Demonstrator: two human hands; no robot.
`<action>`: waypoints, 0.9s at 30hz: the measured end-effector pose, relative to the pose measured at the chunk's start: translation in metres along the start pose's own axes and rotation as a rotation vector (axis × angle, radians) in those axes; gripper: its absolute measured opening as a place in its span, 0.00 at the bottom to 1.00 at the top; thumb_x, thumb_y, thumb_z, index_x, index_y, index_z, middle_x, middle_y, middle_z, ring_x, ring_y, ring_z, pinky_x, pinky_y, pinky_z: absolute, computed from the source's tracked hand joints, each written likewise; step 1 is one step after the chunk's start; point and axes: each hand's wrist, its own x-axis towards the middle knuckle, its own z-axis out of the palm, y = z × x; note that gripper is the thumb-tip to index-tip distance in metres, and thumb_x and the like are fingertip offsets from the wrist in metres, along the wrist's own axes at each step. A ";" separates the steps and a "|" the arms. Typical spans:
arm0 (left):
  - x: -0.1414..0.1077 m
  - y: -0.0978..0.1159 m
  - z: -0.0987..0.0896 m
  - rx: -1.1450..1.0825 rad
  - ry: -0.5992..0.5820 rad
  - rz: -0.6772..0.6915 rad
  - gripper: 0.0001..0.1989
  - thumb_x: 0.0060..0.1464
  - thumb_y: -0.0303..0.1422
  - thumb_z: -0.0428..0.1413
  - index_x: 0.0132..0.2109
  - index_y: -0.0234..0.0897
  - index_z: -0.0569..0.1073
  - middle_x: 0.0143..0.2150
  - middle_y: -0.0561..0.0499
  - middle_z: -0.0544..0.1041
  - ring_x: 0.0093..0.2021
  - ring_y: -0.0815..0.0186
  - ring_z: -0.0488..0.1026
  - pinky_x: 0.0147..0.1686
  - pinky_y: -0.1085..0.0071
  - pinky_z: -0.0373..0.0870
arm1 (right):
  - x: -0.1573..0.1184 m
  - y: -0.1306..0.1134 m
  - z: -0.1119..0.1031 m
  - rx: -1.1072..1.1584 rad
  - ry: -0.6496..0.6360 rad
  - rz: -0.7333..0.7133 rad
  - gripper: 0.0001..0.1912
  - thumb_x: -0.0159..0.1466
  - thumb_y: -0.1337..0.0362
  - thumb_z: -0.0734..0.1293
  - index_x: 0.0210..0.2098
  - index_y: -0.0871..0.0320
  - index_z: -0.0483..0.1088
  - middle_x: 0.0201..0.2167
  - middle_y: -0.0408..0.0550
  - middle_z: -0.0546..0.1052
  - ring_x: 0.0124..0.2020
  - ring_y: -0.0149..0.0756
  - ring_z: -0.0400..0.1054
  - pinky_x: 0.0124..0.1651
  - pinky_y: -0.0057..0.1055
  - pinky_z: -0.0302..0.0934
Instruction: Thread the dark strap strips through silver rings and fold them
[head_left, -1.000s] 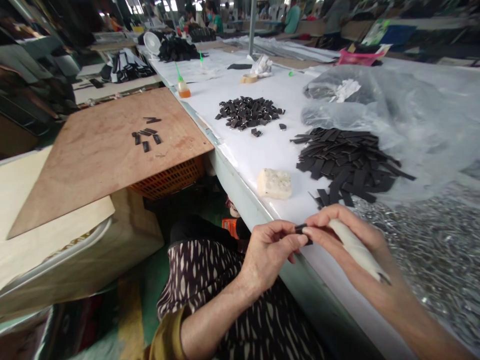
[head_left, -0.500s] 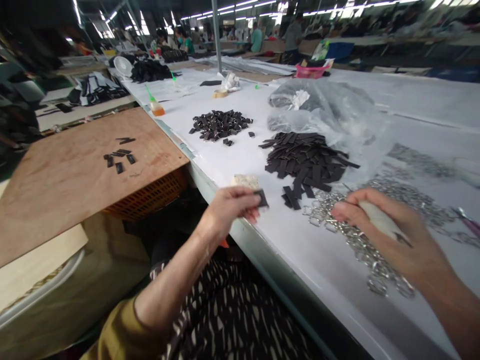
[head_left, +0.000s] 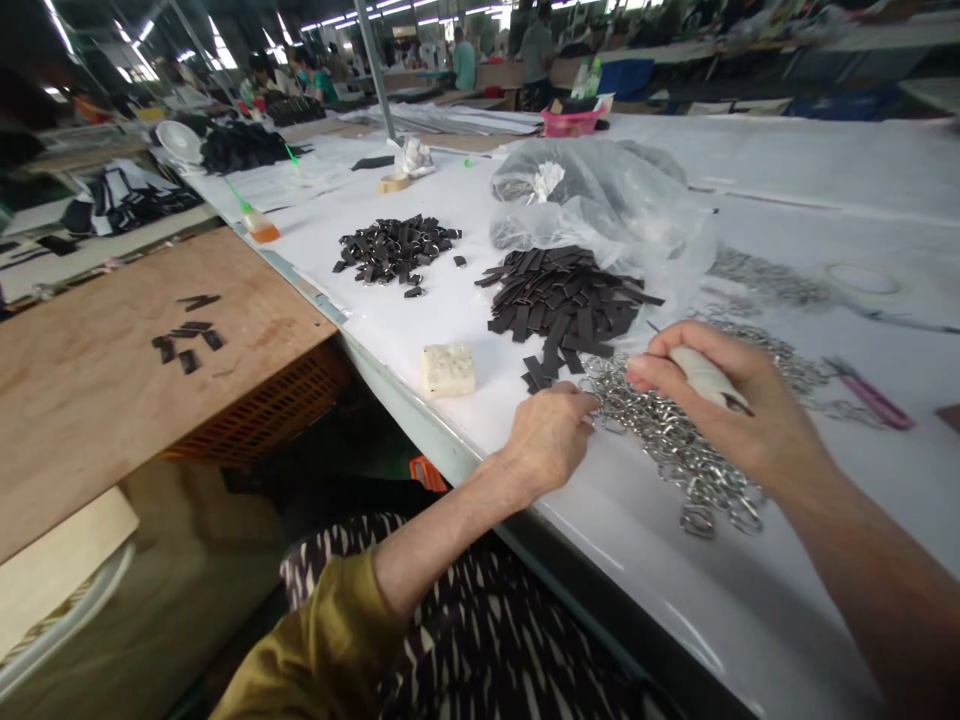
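Clasping the pale tool [head_left: 705, 376] in my right hand [head_left: 739, 430], I judge the metal rings [head_left: 661, 428] light, stiff, best rim-held; whether my left hand [head_left: 550, 437] beside them pinches, I cannot tell.

Wkshp w/ parts piles [head_left: 675, 430], co-workers [head_left: 463, 64]

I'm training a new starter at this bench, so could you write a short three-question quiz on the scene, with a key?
1. Multiple choice: what does the right hand hold?
a) a roll of tape
b) a pale-handled tool
c) a plastic bottle

2. True or false: the cream block lies on the white tabletop.

3. Fill in the blank: beside the left hand lies a cluster of shiny metal ____.

Key:
1. b
2. True
3. rings
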 end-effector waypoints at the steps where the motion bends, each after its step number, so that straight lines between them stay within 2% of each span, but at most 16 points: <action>1: 0.004 0.000 0.005 0.143 -0.037 0.046 0.11 0.49 0.23 0.50 0.38 0.36 0.74 0.40 0.47 0.73 0.39 0.62 0.70 0.36 0.67 0.68 | -0.001 0.000 -0.001 -0.008 -0.010 0.000 0.09 0.57 0.61 0.65 0.24 0.56 0.61 0.18 0.36 0.62 0.21 0.26 0.53 0.24 0.27 0.48; 3: 0.009 0.000 0.009 0.340 -0.088 0.079 0.10 0.49 0.23 0.49 0.37 0.36 0.73 0.40 0.47 0.72 0.38 0.61 0.70 0.33 0.68 0.68 | -0.001 0.001 -0.002 -0.016 -0.020 0.004 0.09 0.57 0.60 0.65 0.24 0.56 0.61 0.17 0.36 0.59 0.20 0.25 0.50 0.22 0.27 0.46; 6: 0.009 0.000 0.009 0.440 -0.098 0.063 0.09 0.51 0.25 0.48 0.38 0.36 0.72 0.42 0.48 0.70 0.38 0.63 0.70 0.32 0.70 0.67 | -0.001 0.005 -0.004 -0.002 -0.026 0.005 0.09 0.57 0.60 0.64 0.24 0.56 0.61 0.17 0.37 0.61 0.20 0.26 0.51 0.22 0.27 0.46; 10: 0.005 -0.005 0.001 0.457 0.028 -0.006 0.11 0.56 0.26 0.46 0.42 0.39 0.69 0.44 0.49 0.69 0.43 0.64 0.68 0.36 0.70 0.66 | 0.002 0.010 0.000 0.033 -0.061 -0.014 0.08 0.57 0.59 0.64 0.25 0.55 0.63 0.21 0.39 0.68 0.23 0.28 0.58 0.24 0.28 0.50; 14: 0.015 -0.013 -0.006 0.510 0.171 -0.232 0.07 0.57 0.32 0.48 0.40 0.35 0.68 0.41 0.45 0.70 0.42 0.60 0.69 0.36 0.67 0.65 | 0.003 0.010 0.006 0.028 -0.089 0.007 0.08 0.57 0.58 0.64 0.25 0.54 0.63 0.20 0.38 0.68 0.21 0.28 0.57 0.23 0.28 0.49; 16: 0.023 -0.017 -0.007 0.471 0.203 -0.354 0.12 0.55 0.37 0.50 0.43 0.32 0.67 0.40 0.42 0.71 0.41 0.57 0.70 0.36 0.66 0.65 | 0.002 0.010 0.009 0.029 -0.110 0.005 0.09 0.57 0.58 0.63 0.25 0.54 0.62 0.19 0.38 0.65 0.21 0.28 0.56 0.23 0.28 0.49; 19: 0.031 -0.020 -0.008 0.314 0.204 -0.430 0.16 0.51 0.38 0.55 0.43 0.31 0.68 0.42 0.38 0.70 0.45 0.53 0.69 0.39 0.64 0.64 | 0.001 0.014 0.015 0.022 -0.152 0.004 0.08 0.58 0.58 0.63 0.26 0.54 0.61 0.18 0.37 0.61 0.20 0.28 0.53 0.23 0.27 0.48; 22: 0.033 -0.025 -0.011 0.166 0.207 -0.440 0.10 0.48 0.33 0.56 0.37 0.32 0.71 0.41 0.39 0.72 0.43 0.53 0.70 0.39 0.62 0.63 | 0.000 0.024 0.027 -0.016 -0.187 -0.021 0.05 0.57 0.60 0.61 0.28 0.54 0.61 0.18 0.37 0.61 0.21 0.28 0.54 0.24 0.27 0.50; 27: 0.026 -0.035 -0.015 -0.021 0.266 -0.386 0.03 0.47 0.30 0.54 0.32 0.37 0.72 0.33 0.48 0.74 0.35 0.61 0.69 0.36 0.66 0.63 | -0.006 0.039 0.046 -0.168 -0.344 -0.145 0.03 0.55 0.64 0.59 0.29 0.54 0.64 0.16 0.39 0.65 0.20 0.31 0.58 0.23 0.28 0.50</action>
